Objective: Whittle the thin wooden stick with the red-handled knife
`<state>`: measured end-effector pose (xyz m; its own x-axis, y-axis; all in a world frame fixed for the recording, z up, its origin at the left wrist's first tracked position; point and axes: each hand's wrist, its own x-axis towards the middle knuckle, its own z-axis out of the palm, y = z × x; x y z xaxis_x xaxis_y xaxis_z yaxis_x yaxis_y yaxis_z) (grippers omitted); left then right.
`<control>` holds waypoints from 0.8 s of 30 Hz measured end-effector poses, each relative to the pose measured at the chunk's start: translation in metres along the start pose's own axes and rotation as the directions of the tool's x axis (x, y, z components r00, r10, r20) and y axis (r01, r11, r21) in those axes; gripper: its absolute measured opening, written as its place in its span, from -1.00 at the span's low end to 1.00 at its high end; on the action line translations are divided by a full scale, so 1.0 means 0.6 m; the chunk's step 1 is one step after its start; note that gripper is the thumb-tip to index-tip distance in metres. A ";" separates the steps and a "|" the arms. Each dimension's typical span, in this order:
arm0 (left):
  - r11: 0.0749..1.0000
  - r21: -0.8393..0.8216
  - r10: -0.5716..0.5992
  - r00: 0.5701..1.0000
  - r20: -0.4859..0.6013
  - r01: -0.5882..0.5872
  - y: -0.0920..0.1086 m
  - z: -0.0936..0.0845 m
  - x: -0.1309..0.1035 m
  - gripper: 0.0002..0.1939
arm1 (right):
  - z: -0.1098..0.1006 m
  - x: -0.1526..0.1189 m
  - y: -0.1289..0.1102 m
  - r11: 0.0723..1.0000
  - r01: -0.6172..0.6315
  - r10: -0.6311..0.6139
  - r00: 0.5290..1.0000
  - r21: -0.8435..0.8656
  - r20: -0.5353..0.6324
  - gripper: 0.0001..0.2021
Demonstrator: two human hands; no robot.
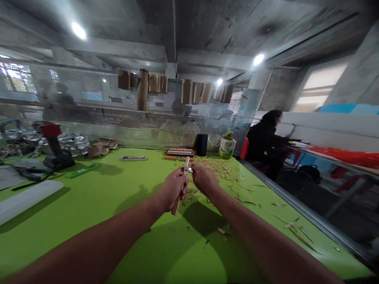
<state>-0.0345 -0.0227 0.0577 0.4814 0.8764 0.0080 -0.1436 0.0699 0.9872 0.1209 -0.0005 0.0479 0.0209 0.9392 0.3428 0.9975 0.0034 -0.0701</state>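
Note:
My left hand (174, 188) is closed around a thin wooden stick (175, 207), which slants up and away from me over the green table. Its far end sticks out past my fingers. My right hand (205, 179) grips a small knife, its short metal blade (188, 169) lying against the stick near the far end. Most of the knife's handle is hidden in my fist, with a bit of red showing. Pale wood shavings (225, 170) are scattered beyond and to the right of my hands.
On the left lie a cordless drill (53, 144), a white bar (29, 200) and a green packet (83, 170). Ahead are a slim case (133, 158), stacked sticks (179, 153), a black box (202, 144) and a bottle (227, 146). A seated person (266, 136) is at the right.

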 end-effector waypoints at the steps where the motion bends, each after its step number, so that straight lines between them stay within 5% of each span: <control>1: 1.000 0.012 0.002 1.000 -0.005 -0.002 0.000 0.001 -0.001 -0.70 | -0.001 -0.002 -0.002 1.000 0.015 -0.015 1.000 -0.004 -0.003 -0.71; 7: 0.998 0.059 -0.035 0.998 -0.050 0.038 0.011 0.016 -0.010 -0.83 | -0.003 -0.003 0.008 0.997 0.044 -0.046 0.998 -0.056 -0.031 -0.73; 12: 0.998 0.022 -0.056 0.998 -0.027 0.057 0.013 0.017 -0.012 -0.74 | 0.002 0.015 0.020 0.998 0.010 -0.016 0.995 -0.066 -0.093 -0.69; 19: 0.996 -0.078 -0.028 0.966 0.257 0.049 -0.014 0.031 -0.030 -0.46 | 0.005 0.044 0.127 0.939 -0.344 0.344 0.939 0.013 0.021 -0.65; 24: 0.998 -0.070 0.004 0.991 0.134 0.005 -0.006 0.019 -0.013 -0.63 | 0.010 0.040 0.126 0.953 -0.286 0.294 0.953 0.101 -0.074 -0.67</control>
<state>-0.0277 -0.0352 0.0558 0.5923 0.8050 0.0337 -0.2013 0.1073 0.9736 0.1962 0.0243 0.0452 0.3177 0.8708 0.3753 0.9379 -0.2304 -0.2595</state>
